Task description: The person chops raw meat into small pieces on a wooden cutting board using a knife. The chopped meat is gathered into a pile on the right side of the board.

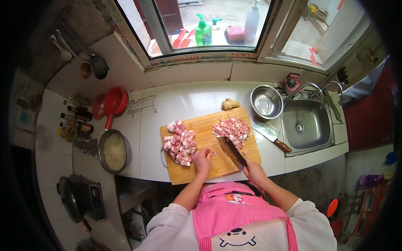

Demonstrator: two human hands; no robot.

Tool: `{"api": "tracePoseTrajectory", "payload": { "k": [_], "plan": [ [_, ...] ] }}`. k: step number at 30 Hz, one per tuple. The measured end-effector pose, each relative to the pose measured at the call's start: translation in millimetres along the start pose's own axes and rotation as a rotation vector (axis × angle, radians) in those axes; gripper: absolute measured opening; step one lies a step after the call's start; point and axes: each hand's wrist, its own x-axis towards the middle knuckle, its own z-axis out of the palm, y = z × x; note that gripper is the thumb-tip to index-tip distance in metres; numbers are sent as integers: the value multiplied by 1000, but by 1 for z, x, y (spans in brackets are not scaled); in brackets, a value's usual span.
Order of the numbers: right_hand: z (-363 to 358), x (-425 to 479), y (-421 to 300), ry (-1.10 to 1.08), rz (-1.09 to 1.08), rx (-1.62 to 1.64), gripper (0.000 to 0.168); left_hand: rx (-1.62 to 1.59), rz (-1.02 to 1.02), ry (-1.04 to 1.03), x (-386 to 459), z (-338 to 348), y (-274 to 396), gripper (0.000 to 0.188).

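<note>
A wooden cutting board (204, 131) lies on the counter before me. On its left side is a pile of raw meat chunks (179, 145), pink with white fat. Finely diced meat (234, 129) is heaped at the upper right. My right hand (253, 171) grips the handle of a cleaver (233, 153), whose blade slants up-left over the board below the diced meat. My left hand (202, 161) rests beside the chunks, its fingertips at a small piece of meat (213, 153). Whether the fingers pinch that piece cannot be made out.
Right of the board lies a second cleaver (270, 135), near a steel bowl (266, 102) and the sink (309, 128). Ginger root (230, 104) touches the board's far edge. Leftward stand a pot of rice (115, 151), a red strainer (116, 101), a wire rack (142, 101) and several bottles (77, 117).
</note>
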Motion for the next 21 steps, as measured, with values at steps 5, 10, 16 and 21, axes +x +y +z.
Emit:
{"api": "tracePoseTrajectory", "payload": {
  "k": [5,10,16,21],
  "plan": [
    [-3,10,-8,-292,-122,-47,25,-5,21,199,6,-38,5,15],
    [-6,42,29,-275,-157,-76,28,-5,-113,272,-15,-67,-5,8],
    [-30,65,55,-219,-109,-145,24,13,-74,447,5,-55,-3,35],
    [-29,60,55,-209,-108,-134,25,315,72,215,46,-73,9,34]
  ]
}}
